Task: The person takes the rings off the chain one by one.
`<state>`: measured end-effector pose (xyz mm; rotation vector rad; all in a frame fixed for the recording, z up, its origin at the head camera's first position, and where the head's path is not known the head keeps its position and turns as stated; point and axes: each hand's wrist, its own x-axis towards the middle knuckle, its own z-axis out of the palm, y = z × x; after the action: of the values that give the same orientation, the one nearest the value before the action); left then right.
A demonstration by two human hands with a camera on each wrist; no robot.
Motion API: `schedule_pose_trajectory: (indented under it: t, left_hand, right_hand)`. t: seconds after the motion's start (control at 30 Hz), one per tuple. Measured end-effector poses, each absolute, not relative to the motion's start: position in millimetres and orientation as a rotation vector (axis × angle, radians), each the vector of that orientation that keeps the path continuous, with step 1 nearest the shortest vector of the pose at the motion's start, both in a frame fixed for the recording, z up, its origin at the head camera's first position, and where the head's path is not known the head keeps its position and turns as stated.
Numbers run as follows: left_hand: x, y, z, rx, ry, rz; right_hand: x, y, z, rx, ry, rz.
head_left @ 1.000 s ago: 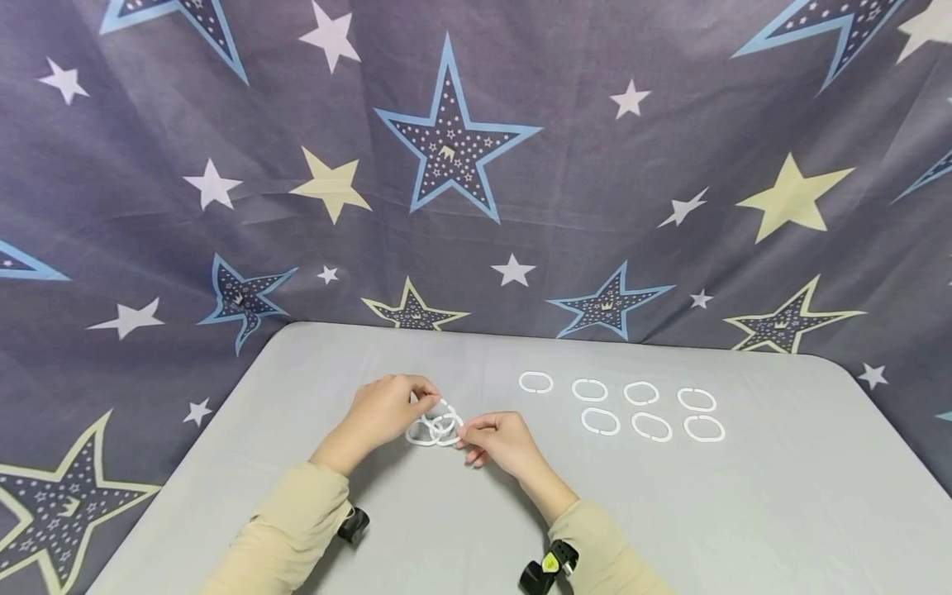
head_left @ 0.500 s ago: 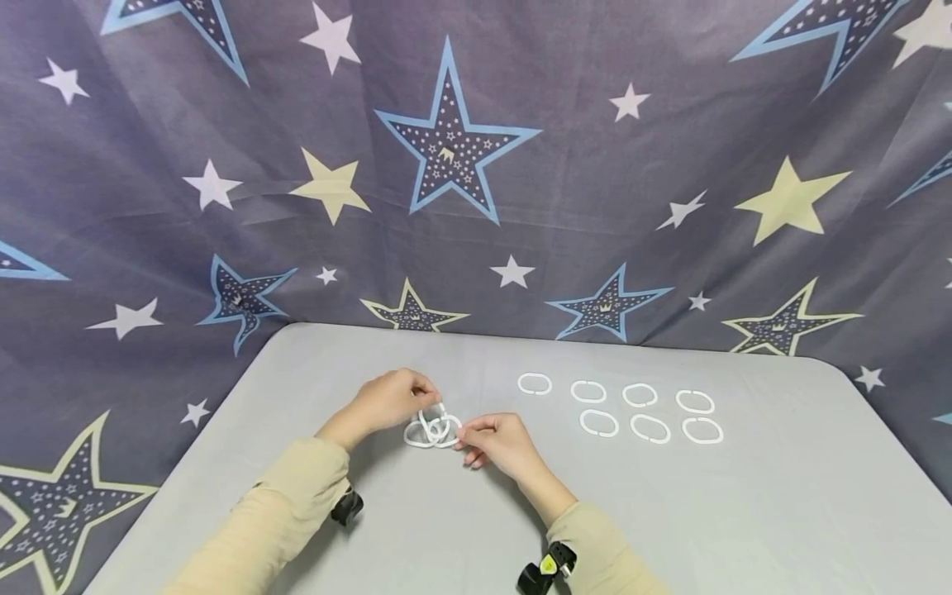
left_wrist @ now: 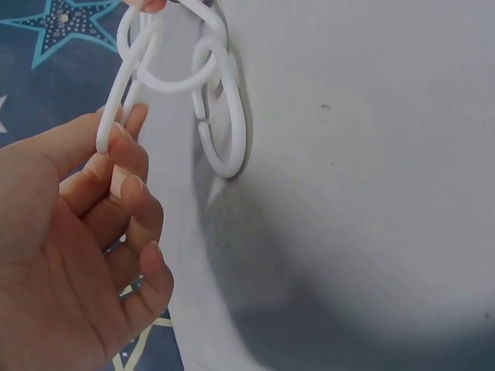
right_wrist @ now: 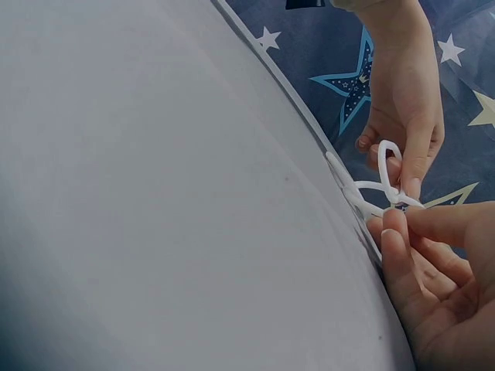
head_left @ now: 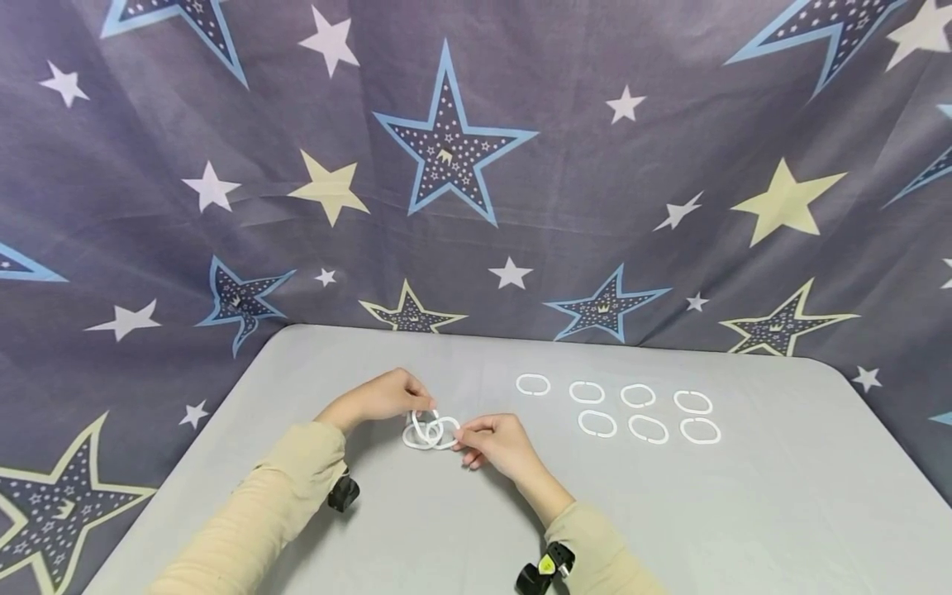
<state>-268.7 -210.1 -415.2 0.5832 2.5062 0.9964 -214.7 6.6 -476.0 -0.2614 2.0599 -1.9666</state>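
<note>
Three white oval plastic chain links are bunched between the two hands, one passing through another. My left hand (head_left: 383,398) pinches one link (left_wrist: 115,104) at its end with thumb and fingertips, tilting it up. At the right, my right hand (head_left: 500,444) pinches a second link (left_wrist: 176,85) between thumb and index finger. A third link (left_wrist: 238,124), with a narrow gap in its side, hangs through the second and lies low at the left of the bunch. In the right wrist view the left-held link (right_wrist: 383,164) stands upright. How the first two links cross is partly hidden.
Several loose white links lie in two rough rows on the grey table (head_left: 781,463), right of the hands; one is the back-left link (head_left: 519,385), another the front-right link (head_left: 701,444). A star-patterned cloth (head_left: 565,198) hangs behind the table.
My left hand has shifted slightly left and its link now leans further left. My right hand keeps its pinch almost in place. The loose links stay where they were.
</note>
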Motion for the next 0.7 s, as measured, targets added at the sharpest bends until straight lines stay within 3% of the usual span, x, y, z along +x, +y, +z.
schedule_pose_trajectory:
  t: [0.7]
  left_hand:
    - [-272.3,-215.7,-419.6,0.689,2.383,1.077]
  right_hand:
    - [-214.2,6.0,-474.8,-0.268,2.084,-1.954]
